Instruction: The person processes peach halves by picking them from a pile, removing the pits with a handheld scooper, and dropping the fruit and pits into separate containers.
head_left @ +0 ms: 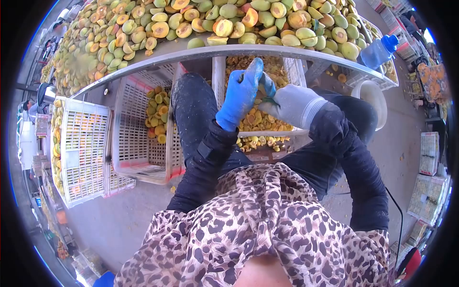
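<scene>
Fruit [256,119] by the gloves: orange-fleshed pieces lie below the hands; whether one is gripped cannot be told.
Blue glove, left hand [236,98]: fingers bent towards the other hand, thumb side raised; their exact opening and hold are hidden.
Grey glove, right hand [291,103]: fingers curled in close to the blue glove; something dark shows where the gloves meet, too unclear to name.
Crate between the knees [296,132]: a broad layer of small orange pieces, apparently well built up.
Crate to the left [131,158]: cut fruit gathered at one end, much of the latticed floor bare; it looks only partly filled.
White bucket [375,103]: beside the right knee, contents not readable.
Desk [205,50]: a deep heap of green and orange halves, so plenty seems left there.
Blue bottle [377,52]: by the desk's right edge.
</scene>
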Demonstrator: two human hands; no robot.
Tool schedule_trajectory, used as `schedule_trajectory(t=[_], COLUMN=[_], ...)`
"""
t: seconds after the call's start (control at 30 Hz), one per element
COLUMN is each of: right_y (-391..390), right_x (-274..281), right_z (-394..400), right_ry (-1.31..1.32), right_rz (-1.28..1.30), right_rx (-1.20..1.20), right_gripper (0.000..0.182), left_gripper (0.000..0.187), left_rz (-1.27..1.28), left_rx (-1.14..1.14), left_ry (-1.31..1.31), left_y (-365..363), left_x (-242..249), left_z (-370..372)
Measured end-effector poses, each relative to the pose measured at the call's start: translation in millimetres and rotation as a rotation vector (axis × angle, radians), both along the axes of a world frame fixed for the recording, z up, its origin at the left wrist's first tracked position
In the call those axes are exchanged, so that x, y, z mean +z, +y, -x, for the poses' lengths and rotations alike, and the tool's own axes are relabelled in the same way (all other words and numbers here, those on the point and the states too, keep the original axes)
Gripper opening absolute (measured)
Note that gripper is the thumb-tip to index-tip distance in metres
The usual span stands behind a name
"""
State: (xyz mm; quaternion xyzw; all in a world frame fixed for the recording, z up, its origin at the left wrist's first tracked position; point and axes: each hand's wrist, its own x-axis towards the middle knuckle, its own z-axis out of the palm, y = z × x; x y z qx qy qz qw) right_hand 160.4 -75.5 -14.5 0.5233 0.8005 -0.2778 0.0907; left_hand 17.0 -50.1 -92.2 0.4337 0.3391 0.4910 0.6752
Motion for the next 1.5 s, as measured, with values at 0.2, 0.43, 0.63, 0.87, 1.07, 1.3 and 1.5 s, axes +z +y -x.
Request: schedule_trajectory(t=[0.2, 0.43, 0.63, 0.87, 1.07, 1.3, 1.5], right_y=[-15.4, -18.1, -19.8, -12.2, -7.8, -13.8, 5.4], right_x=[-22.9, -78.3, -44.6, -107.1, -124.3, -112.6, -85.0], right_z=[-0.6, -14.2, 34.0, -13.8, -8.4, 0.3, -1.5], right_ry=[-0.222, 0.122, 0.420, -0.031, 0.173, 0.218, 0.644], right_rz=[-0.214, -0.598, -0.676, -0.402, -0.374, -0.255, -0.298], right_rx=[-0.032, -0.333, -0.323, -0.422, -0.406, -0.317, -0.377], right_gripper=[0.052, 0.034, 0.028, 0.035, 0.036, 0.029, 0.022], left_gripper=[0.046, 0.032, 0.021, 0.021, 0.032, 0.049, 0.050], left_rz=[-0.153, 0.137, -0.013, -0.570, -0.826, -0.313, -0.097], left_rx=[0.301, 0.279, 0.362, 0.938, 0.818, 0.215, 0.447], left_ry=[-0.300, -0.875, -0.629, 0.466, 1.579, 1.575, 0.635], left_y=[24.0, 22.8, -1.8, -5.4, 84.9, 158.2, 148.9], left_x=[-7.8, 6.8, 18.2, 61.4, -9.5, -21.9, -11.1], left_z=[41.4, 58.5, 26.0, 102.7, 139.7, 63.3, 64.6])
